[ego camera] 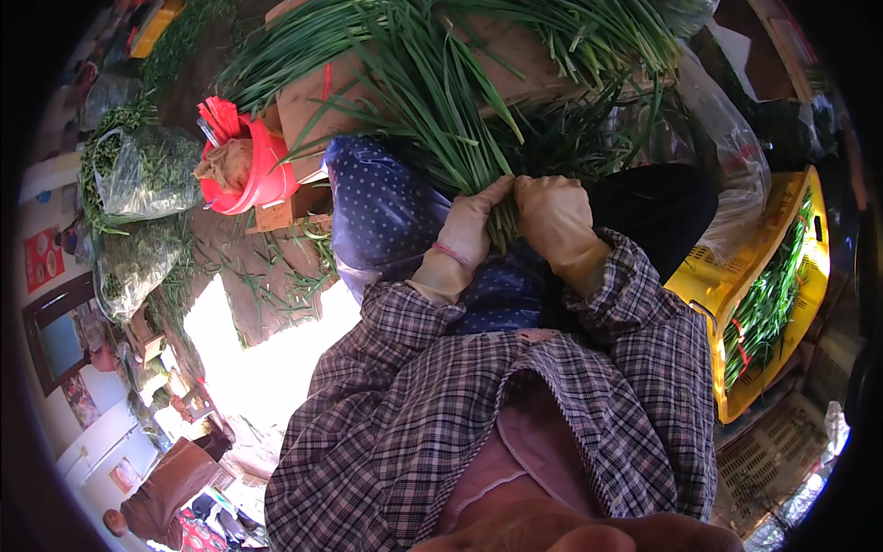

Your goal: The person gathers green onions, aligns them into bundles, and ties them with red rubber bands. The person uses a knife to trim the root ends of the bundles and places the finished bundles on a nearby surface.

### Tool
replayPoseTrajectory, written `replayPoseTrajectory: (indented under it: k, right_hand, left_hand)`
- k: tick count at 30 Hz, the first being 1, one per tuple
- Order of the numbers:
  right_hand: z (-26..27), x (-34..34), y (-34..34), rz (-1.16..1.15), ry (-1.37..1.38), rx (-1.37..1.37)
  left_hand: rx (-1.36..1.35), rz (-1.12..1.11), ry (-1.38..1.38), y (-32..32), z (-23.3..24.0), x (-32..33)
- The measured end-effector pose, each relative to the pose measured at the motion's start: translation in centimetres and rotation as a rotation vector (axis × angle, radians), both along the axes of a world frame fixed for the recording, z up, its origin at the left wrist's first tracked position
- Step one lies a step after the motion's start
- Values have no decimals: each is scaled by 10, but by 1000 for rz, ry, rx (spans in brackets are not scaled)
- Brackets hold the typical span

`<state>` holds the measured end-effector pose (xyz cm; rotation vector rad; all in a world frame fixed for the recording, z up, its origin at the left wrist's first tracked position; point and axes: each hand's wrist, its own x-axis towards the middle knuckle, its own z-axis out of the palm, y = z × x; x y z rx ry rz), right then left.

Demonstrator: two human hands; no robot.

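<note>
A bunch of long green leaves, apparently garlic chives (455, 131), rests over my lap with its cut stem ends towards me. My left hand (465, 221), in a pale rubber glove with a pink band at the wrist, is closed around the stems. Against their right side, my right hand (555, 207), gloved alike, is curled on the same bunch; its fingertips are hidden. Beneath both hands lies a blue polka-dot apron (386, 200). More loose chives (607, 34) are spread on a board (510, 52) ahead of me.
At left stands a red bucket (265, 169) with red strips and a brown cloth. Plastic bags of greens (145, 172) are beyond it. A yellow crate (731, 276) at right holds tied bunches (766, 303). Cut leaves (283, 276) litter the floor. A person (172, 483) is at lower left.
</note>
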<state>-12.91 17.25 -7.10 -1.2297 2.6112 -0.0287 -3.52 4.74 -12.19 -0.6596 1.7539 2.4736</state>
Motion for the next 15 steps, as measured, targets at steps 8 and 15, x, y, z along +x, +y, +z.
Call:
replayPoseTrajectory:
  k: [8, 15]
  right_hand:
    - [-13, 10, 13, -168, -200, -27]
    - [-7, -5, 29, -444, -166, -133]
  left_hand:
    - [118, 193, -103, -6, -2, -7]
    - [527, 259, -200, -10, 2, -6]
